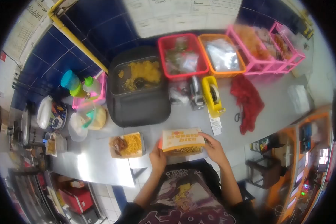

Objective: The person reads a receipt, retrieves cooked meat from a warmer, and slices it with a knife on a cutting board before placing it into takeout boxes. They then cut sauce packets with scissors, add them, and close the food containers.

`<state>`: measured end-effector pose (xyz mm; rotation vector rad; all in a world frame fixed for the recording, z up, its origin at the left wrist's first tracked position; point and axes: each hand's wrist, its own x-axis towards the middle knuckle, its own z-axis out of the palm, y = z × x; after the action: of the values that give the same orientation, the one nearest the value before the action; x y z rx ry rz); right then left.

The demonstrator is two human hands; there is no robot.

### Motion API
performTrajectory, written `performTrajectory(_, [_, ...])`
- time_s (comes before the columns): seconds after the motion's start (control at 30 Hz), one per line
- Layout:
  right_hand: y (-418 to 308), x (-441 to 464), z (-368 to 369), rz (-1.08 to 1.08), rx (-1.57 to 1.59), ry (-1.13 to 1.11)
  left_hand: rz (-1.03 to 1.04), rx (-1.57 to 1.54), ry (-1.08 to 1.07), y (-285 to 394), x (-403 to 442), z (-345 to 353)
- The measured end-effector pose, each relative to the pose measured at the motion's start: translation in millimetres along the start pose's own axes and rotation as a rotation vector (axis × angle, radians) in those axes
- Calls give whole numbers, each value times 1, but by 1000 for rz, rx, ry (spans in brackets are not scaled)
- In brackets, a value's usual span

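Between both hands is a cardboard food box (183, 139) with orange lettering on its lid. The lid is tilted partly up, and crumbly brownish food shows through the front gap. My left hand (158, 158) grips the box's left side, and my right hand (214, 148) holds its right side by the lid. To the left on the steel table (89, 164) sits a second, uncovered food box (127, 145) with yellow noodle-like or rice-like food and a brown piece, perhaps meat. Beyond the hands lies a printed paper slip (215, 125).
A black food warmer or pan (138, 108) holds yellow food. Behind stand a red basket (161, 48), an orange basket (243, 71) and pink baskets (263, 67). Nearby are a yellow tape dispenser (212, 98), a black tape dispenser (196, 94), red cloth (248, 102) and plastic tubs (78, 127).
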<state>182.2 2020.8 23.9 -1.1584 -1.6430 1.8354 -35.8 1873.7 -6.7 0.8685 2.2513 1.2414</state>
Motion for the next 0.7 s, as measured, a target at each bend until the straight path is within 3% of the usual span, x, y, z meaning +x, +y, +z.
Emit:
performTrajectory(0.1, [9,-11,-1,-129,-67,-37,-3,-178,-42,-3,-6,1])
performTrajectory(0.17, [11,-18,-3,-85,-2,-76,-78,-237,-108,-10,-6,-6])
performTrajectory(0.23, [17,-21,-8,108,209,-118,-191,-504,-329,-32,-1,-17])
performTrajectory(0.3, [16,-14,-9,117,341,-152,-318,-739,-405,-52,10,-21])
performTrajectory(0.4, [-20,0,16,161,176,45,-479,-597,-346,3,22,-38])
performTrajectory(0.47, [-24,7,23,347,-198,43,-279,152,-489,64,23,-42])
performTrajectory(0.5, [-12,10,23,343,-197,44,-275,152,-487,55,19,-32])
performTrajectory(0.6, [28,14,26,119,-789,184,-102,156,-295,5,4,-5])
performTrajectory(0.7, [19,13,20,129,-822,158,-152,20,-312,-18,12,-5])
